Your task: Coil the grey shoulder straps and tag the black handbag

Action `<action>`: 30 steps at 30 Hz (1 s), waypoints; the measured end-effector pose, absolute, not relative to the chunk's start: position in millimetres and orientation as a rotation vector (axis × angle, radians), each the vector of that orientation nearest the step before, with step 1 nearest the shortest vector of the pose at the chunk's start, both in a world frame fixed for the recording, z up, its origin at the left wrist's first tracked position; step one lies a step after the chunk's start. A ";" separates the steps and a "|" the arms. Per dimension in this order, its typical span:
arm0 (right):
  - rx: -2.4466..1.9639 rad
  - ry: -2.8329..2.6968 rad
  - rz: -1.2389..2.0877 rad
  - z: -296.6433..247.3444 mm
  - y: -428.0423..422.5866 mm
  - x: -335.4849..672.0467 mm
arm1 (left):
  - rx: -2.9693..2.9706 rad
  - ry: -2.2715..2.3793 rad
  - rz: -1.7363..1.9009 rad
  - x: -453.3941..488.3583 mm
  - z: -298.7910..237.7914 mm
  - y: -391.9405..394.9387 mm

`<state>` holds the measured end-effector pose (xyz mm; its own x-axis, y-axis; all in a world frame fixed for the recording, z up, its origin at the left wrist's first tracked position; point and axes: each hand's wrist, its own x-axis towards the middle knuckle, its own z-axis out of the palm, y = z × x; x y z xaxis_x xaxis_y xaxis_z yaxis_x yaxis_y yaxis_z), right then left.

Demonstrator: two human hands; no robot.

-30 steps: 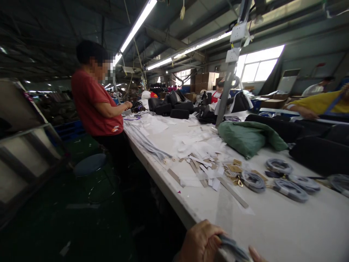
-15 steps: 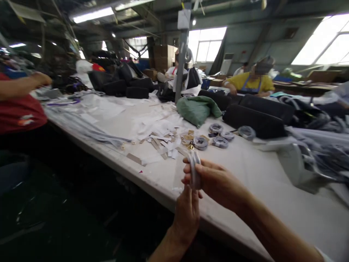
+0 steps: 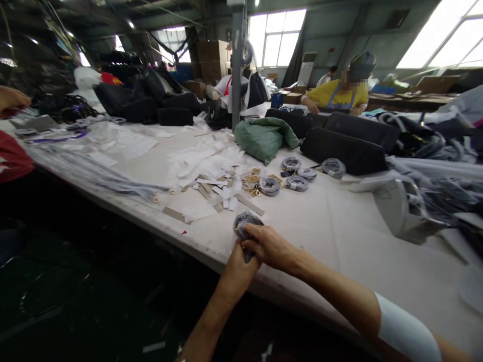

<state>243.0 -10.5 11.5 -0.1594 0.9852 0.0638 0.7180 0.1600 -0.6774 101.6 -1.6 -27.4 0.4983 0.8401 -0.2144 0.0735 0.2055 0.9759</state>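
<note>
One grey coil [image 3: 244,219] is grasped over the near side of the table [image 3: 362,226], the left hand [image 3: 240,269] closed on its lower end and the right hand [image 3: 269,245] pinching its side (part of it is hidden). Farther in on the table lie five more coils [image 3: 297,186], scattered paper strips [image 3: 227,194] and, deeper in, a green bag [image 3: 260,140].

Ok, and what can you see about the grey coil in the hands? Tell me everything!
The grey coil is a band wound in loops, with a pale, plastic-like sheen. It is held slanting, by the near edge of the table. The right hand grips its side; the left hand holds it lower down. Part of it is hidden.
</note>
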 end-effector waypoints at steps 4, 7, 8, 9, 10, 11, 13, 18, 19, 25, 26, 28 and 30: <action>-1.655 -1.848 0.898 5.7 0.1 249.1 | 1.682 1.057 0.734 95.2 -38.6 -0.5; -1.645 -1.910 0.968 3.8 6.3 253.4 | 2.118 1.153 0.900 90.6 -52.8 2.3; -1.645 -1.950 0.964 3.5 8.5 254.1 | 2.284 1.167 0.954 89.2 -57.3 4.0; -1.647 -1.993 0.953 3.4 11.0 254.2 | 2.435 1.159 1.004 88.0 -61.4 6.0; -1.646 -2.036 0.943 3.5 13.8 253.8 | 2.551 1.131 1.051 86.9 -64.8 8.0; -1.638 -2.081 0.935 3.6 16.7 253.1 | 2.620 1.094 1.099 86.0 -67.4 10.0; -1.630 -2.159 0.902 3.8 22.7 250.9 | 2.649 1.039 1.199 84.3 -70.6 13.6; -1.582 -2.287 0.830 2.3 31.6 247.1 | 2.684 1.145 1.265 79.6 -71.3 19.8; -1.526 -2.321 0.834 1.9 31.8 247.3 | 2.709 1.169 1.244 78.7 -71.4 20.4; -1.299 -2.436 0.734 -3.4 24.7 253.3 | 2.784 1.205 1.150 78.5 -69.9 21.4; -1.307 -2.441 0.678 -4.9 22.3 254.6 | 2.784 1.214 1.131 79.0 -68.3 22.0; -1.321 -2.440 0.548 -7.6 17.2 257.8 | 2.769 1.233 1.071 79.8 -64.0 24.0; -1.308 -2.406 0.444 -9.1 12.8 262.5 | 2.746 1.234 0.982 80.4 -59.0 26.7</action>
